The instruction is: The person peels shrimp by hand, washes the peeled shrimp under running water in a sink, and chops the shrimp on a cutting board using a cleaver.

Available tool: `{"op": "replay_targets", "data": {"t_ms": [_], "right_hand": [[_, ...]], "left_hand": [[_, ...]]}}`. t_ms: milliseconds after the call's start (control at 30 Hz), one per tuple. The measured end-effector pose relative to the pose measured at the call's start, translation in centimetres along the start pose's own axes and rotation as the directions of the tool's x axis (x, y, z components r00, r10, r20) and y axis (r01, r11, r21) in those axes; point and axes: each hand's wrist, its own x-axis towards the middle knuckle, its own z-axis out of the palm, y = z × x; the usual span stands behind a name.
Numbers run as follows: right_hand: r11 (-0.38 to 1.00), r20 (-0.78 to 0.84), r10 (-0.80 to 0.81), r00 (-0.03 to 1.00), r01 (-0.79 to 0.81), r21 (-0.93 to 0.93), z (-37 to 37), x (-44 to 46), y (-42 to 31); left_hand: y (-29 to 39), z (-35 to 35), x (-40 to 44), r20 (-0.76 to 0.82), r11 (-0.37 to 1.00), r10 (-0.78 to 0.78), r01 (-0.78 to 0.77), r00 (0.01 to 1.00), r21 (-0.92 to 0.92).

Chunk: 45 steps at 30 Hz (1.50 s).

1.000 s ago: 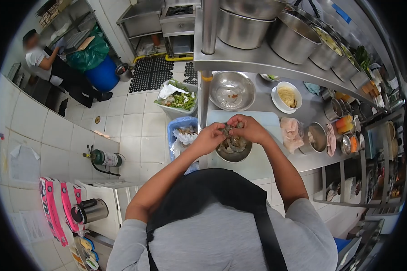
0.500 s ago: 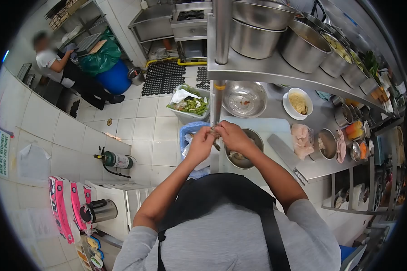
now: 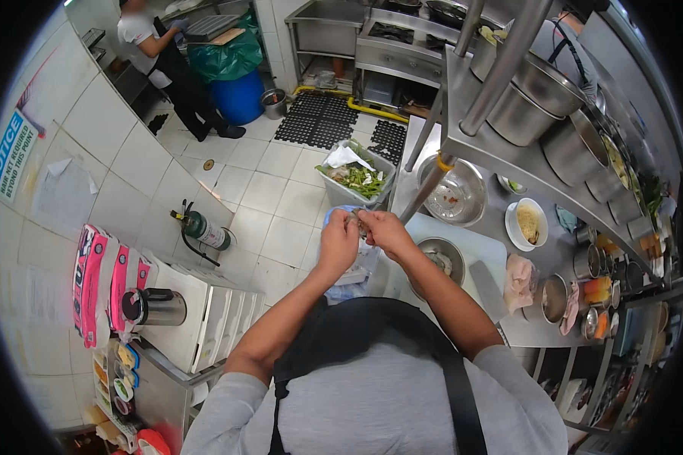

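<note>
My left grip (image 3: pixel 339 243) and right grip (image 3: pixel 388 231) pinched a greyish piece (image 3: pixel 361 221). Steel bowl (image 3: pixel 453 252) sat right, bagged bin (image 3: pixel 361 268) below.

Bare, smooth steel makes up the desk (image 3: pixel 540 265) and the shelf (image 3: pixel 539 168), both with a dull sheen. The wide bowl (image 3: pixel 472 188) is shinier metal, as is the small bowl (image 3: pixel 454 248); the knife (image 3: pixel 486 288) has a smooth metal blade. The cutting board (image 3: pixel 474 241) looks like matt, pale plastic, the liner (image 3: pixel 350 291) thin, crinkled plastic film. The apron (image 3: pixel 372 330) is matt black cloth, the shirt (image 3: pixel 372 394) soft grey knit. Smooth, pale tiles (image 3: pixel 279 196) and a matt, perforated black mat (image 3: pixel 319 119) cover the floor.
</note>
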Motion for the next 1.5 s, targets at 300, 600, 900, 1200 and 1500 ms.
{"op": "replay_targets", "data": {"t_ms": [300,600,900,1200,1500], "right_hand": [[0.76,-0.058,-0.433,0.899,0.33,-0.561,0.3,1.0,-0.3],[0.623,-0.106,-0.517,0.849,0.289,-0.727,0.1,1.0,-0.5],[0.326,0.041,-0.281,0.959,0.135,-0.936,-0.3,2.9,-1.7],[0.416,0.257,-0.566,0.783,0.541,-0.731,0.7,0.7,-2.2],[0.359,0.165,-0.669,0.725,0.509,-0.782,0.6,1.3,-2.7]], "left_hand": [[1.4,-2.3,1.6,0.028,0.934,0.246,-0.244,0.969,0.261],[-2.3,-5.3,3.1,-0.066,0.946,-0.062,0.08,0.996,0.314],[-7.6,-2.3,4.9,0.204,0.875,-0.396,0.436,0.895,-0.211],[-0.8,-3.7,5.6,0.472,0.674,-0.483,0.657,0.738,-0.337],[0.2,-3.0,5.3,0.389,0.811,-0.372,0.499,0.843,-0.305]]}}
